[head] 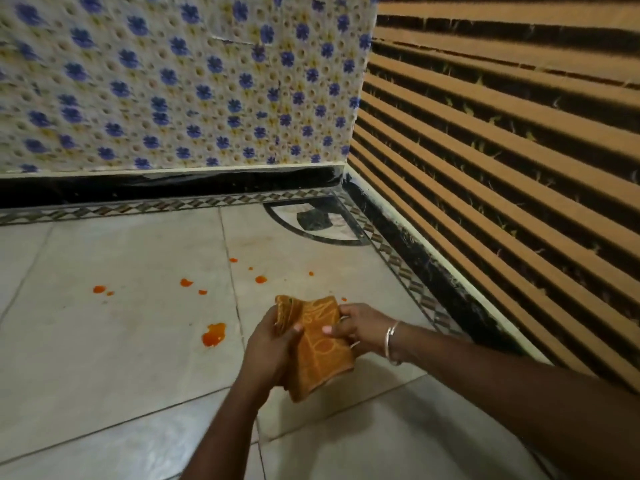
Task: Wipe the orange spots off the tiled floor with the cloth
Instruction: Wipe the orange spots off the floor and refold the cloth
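I'm holding the cloth in both hands, near-centre of the view, over the floor and a little right of the tile joint. My left hand is gripping its left edge, fingers curled round the folded layers and thumb pressing on top. My right hand is pinching the right edge, thumb on top and fingers tucked under. Neither hand is open, and both have only the cloth. A bracelet is sitting on my right wrist.

Progress: I'm judging this as the very start, with no wiping showing. About 10 orange spots are lying on the tiles. The biggest spot is just left of my left hand, a pair is far left, and a scatter is beyond the cloth. No smears or wipe trails are showing, so all of it is left to do. The cloth looks lifted, not touching any spot, though I can't tell its height for sure.

Cloth orientation: it's folded into a thick oblong, and its long axis is running near to far. The layered open edges are pointing far, toward the patterned wall, and the folded end is pointing back at me.
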Demonstrator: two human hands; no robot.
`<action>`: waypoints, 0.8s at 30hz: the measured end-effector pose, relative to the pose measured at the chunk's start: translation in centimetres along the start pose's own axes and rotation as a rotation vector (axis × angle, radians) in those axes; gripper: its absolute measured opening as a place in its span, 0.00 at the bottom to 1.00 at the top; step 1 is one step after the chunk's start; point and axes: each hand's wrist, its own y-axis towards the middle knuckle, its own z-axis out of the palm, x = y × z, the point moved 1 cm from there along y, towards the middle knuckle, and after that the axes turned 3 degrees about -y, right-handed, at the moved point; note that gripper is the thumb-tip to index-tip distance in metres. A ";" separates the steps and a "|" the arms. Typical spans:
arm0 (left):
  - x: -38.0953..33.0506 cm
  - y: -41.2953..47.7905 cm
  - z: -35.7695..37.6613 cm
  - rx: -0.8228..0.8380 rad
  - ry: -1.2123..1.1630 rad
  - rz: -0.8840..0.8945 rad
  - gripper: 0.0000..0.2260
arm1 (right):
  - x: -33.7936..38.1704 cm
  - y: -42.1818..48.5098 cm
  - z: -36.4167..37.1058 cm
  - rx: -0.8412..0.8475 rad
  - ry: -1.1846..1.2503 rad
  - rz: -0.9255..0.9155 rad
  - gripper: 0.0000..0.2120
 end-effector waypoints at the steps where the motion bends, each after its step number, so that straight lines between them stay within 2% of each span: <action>1: 0.6 0.3 -0.6 -0.024 0.023 0.000 0.17 | -0.2 0.8 0.6 0.008 0.002 -0.022 0.16; 5: 1.6 1.3 -1.8 -0.088 0.082 -0.019 0.17 | -0.5 3.9 1.4 0.018 0.014 -0.112 0.14; 10: 0.4 3.8 -0.1 -0.129 0.169 0.009 0.16 | -2.1 7.3 0.3 -0.058 0.134 -0.199 0.10; 14: -0.2 7.0 2.7 -0.120 0.302 0.040 0.17 | -4.2 8.7 -1.9 -0.142 0.232 -0.218 0.13; 17: 0.1 9.2 4.9 -0.072 0.383 0.079 0.15 | -5.6 9.3 -3.6 -0.186 0.281 -0.214 0.12; 21: 0.0 12.6 7.8 -0.014 0.465 0.136 0.18 | -7.1 11.0 -6.3 -0.254 0.339 -0.215 0.11; 22: 0.2 13.4 8.5 -0.014 0.493 0.140 0.19 | -7.7 11.6 -6.9 -0.279 0.322 -0.223 0.10; 24: 0.8 14.4 9.4 -0.050 0.670 0.144 0.23 | -9.1 12.6 -8.0 -0.420 0.101 -0.228 0.10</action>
